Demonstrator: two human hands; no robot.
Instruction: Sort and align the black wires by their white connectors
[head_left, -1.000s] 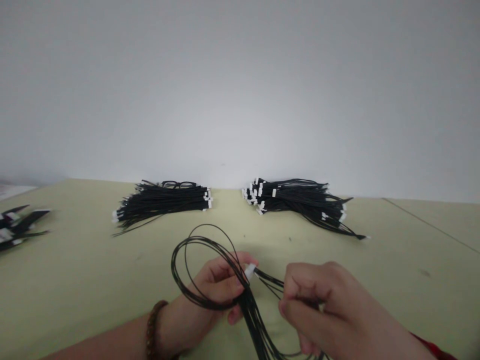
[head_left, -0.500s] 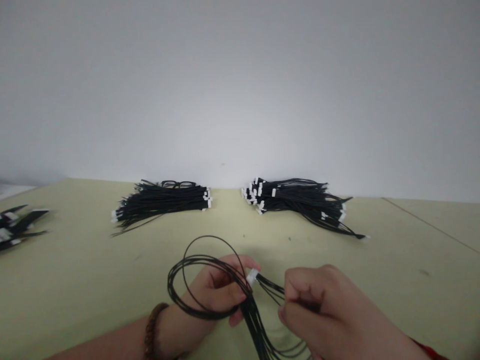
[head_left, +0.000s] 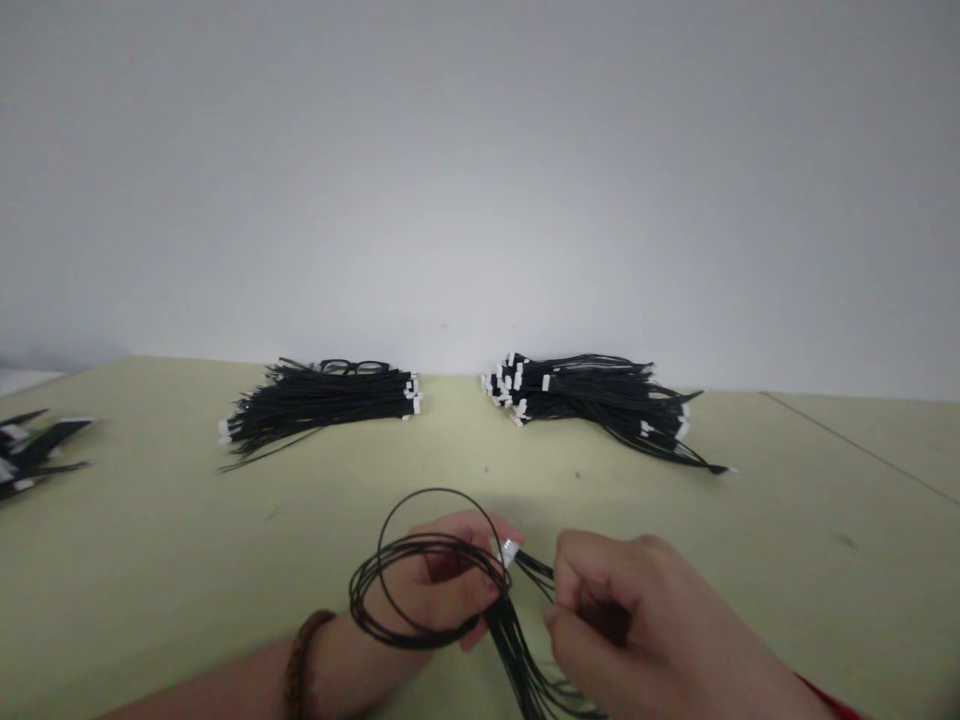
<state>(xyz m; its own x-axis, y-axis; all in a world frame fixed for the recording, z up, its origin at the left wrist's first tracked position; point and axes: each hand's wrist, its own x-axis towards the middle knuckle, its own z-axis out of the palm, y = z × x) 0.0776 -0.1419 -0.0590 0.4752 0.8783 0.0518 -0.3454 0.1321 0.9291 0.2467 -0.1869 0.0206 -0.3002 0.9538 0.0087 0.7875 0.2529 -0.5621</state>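
A looped bundle of thin black wires [head_left: 367, 600] is pinched in my left hand [head_left: 442, 590], near the bottom middle. A small white connector [head_left: 508, 552] sticks out at the fingertips of that hand. From the connector, several black wires run right into my right hand [head_left: 637, 620], whose thumb and forefinger are closed on them. More wires hang down between the two hands and leave the view at the bottom. One single wire arches above the rest of the loop.
Two heaps of black wires with white connectors lie by the wall: a left heap [head_left: 322, 400] and a right heap [head_left: 600, 400]. Eyeglasses [head_left: 352, 367] rest behind the left one. More wires [head_left: 37, 455] lie at the far left of the pale yellow table [head_left: 187, 540].
The wire loop has shifted slightly right and down and looks narrower. My right hand has come a little left, closer to the connector. Both hands keep their grip.
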